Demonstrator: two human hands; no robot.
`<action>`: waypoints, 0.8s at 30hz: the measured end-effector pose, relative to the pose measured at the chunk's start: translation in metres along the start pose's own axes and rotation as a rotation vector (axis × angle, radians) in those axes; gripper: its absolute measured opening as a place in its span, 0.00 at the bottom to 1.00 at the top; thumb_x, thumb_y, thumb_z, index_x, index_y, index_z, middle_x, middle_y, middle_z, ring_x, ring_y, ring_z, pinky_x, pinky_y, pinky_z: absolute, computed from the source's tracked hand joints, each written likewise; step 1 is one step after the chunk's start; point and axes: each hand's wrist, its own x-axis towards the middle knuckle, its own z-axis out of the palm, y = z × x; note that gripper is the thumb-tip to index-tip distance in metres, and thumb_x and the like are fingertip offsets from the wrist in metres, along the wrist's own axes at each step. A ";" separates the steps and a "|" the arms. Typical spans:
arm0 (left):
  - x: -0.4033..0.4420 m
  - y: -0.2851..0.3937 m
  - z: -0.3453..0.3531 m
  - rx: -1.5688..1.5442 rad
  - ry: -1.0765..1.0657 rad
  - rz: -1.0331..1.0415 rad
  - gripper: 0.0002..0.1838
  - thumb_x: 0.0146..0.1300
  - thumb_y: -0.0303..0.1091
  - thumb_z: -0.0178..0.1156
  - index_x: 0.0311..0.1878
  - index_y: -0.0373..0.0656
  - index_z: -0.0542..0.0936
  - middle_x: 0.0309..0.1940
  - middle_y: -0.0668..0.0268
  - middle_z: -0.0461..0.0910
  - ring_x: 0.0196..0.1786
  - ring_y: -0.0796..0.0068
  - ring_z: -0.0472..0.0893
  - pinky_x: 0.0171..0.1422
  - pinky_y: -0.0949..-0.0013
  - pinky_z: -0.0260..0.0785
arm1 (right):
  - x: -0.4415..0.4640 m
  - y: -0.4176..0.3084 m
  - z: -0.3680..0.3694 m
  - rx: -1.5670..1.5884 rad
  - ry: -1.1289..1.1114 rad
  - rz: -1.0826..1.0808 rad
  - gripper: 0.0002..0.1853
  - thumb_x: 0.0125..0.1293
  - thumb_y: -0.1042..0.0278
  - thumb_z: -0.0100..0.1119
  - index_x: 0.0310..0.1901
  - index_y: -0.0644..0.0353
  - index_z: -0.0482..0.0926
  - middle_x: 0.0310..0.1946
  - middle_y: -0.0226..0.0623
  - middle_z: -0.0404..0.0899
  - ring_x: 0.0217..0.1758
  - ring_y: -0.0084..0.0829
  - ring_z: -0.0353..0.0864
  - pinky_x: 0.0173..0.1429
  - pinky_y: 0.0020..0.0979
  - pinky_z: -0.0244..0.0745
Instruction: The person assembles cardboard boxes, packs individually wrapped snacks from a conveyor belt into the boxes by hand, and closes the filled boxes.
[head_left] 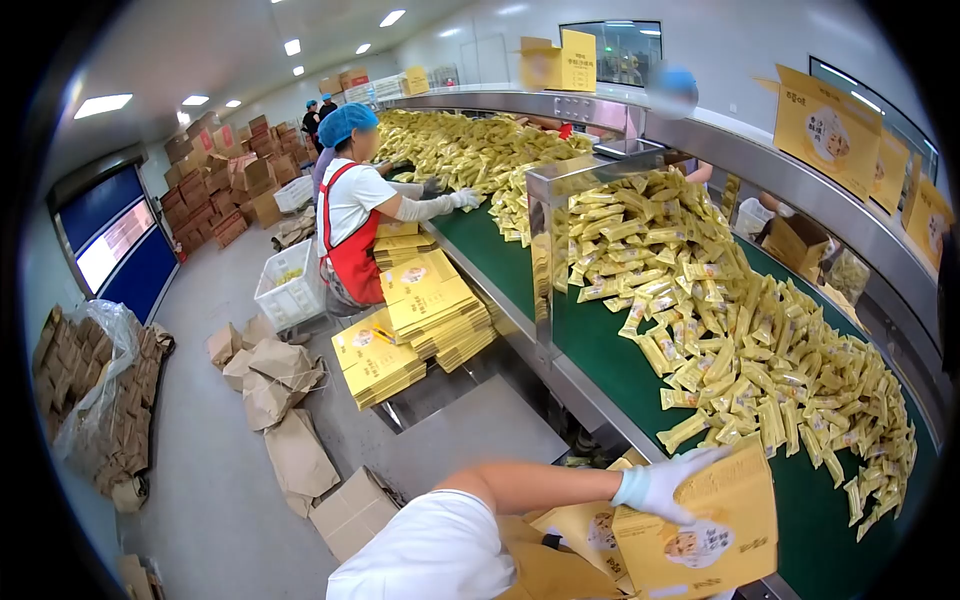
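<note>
The person's left hand (675,487), in a white glove, is closed on the upper edge of a printed yellow carton (740,515), with the thumb lying against the printed face and the fingers along the top. The carton stands tilted at the near side of a green conveyor belt (615,365), just beside the heap of yellow-wrapped bars (760,370). The grip of the right hand cannot be told; a white sliver (722,595) below the carton may be part of it. Further yellow cardboard (595,530) lies to the left of the held carton, partly beneath the left forearm (545,487).

The heap spreads along the right part of the belt, thinning toward the near end. A transparent panel (545,300) stands upright at the belt's left edge; beyond it, a second mass of bars (450,145) covers the far stretch.

Left of the belt, a co-worker (345,210) in a blue cap (347,122) and red apron (350,240) reaches a gloved hand (465,199) to the far bars. Nearer, flat yellow cartons form stacks (435,300) beside a metal surface (490,425). A white crate (295,307) stands on the floor (215,400) just left of the co-worker, with brown cardboard (300,455) scattered nearer. Brown boxes (205,200) are piled at the far left, beside a blue shutter (100,212); open yellow cartons (830,130) line the raised rail (740,165) at the right.
</note>
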 end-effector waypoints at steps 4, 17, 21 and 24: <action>-0.018 -0.057 0.049 -0.994 -0.086 -0.033 0.51 0.66 0.52 0.62 0.82 0.42 0.45 0.79 0.53 0.55 0.78 0.58 0.62 0.80 0.58 0.57 | -0.028 -0.007 0.034 -0.271 0.007 -0.205 0.35 0.75 0.59 0.56 0.75 0.67 0.56 0.67 0.52 0.71 0.65 0.42 0.75 0.69 0.41 0.70; -0.098 -0.183 0.098 -0.251 0.048 -0.803 0.35 0.79 0.60 0.32 0.58 0.41 0.78 0.49 0.55 0.85 0.54 0.61 0.84 0.61 0.60 0.73 | -0.068 0.002 0.137 -1.428 0.319 -0.393 0.44 0.67 0.68 0.53 0.78 0.67 0.39 0.32 0.61 0.84 0.34 0.64 0.82 0.41 0.56 0.76; -0.089 -0.172 0.075 0.457 -0.192 -0.775 0.27 0.77 0.51 0.37 0.46 0.40 0.81 0.40 0.47 0.85 0.49 0.50 0.85 0.55 0.54 0.75 | -0.054 -0.007 0.154 -1.609 0.205 -0.197 0.48 0.66 0.63 0.52 0.77 0.74 0.35 0.29 0.57 0.84 0.33 0.58 0.84 0.44 0.53 0.79; -0.068 -0.115 0.054 0.691 -0.064 -0.729 0.14 0.71 0.37 0.48 0.50 0.40 0.78 0.43 0.46 0.84 0.45 0.42 0.83 0.50 0.45 0.75 | -0.050 -0.007 0.178 -1.730 0.150 -0.230 0.47 0.67 0.61 0.52 0.75 0.80 0.36 0.28 0.53 0.85 0.30 0.54 0.85 0.40 0.51 0.79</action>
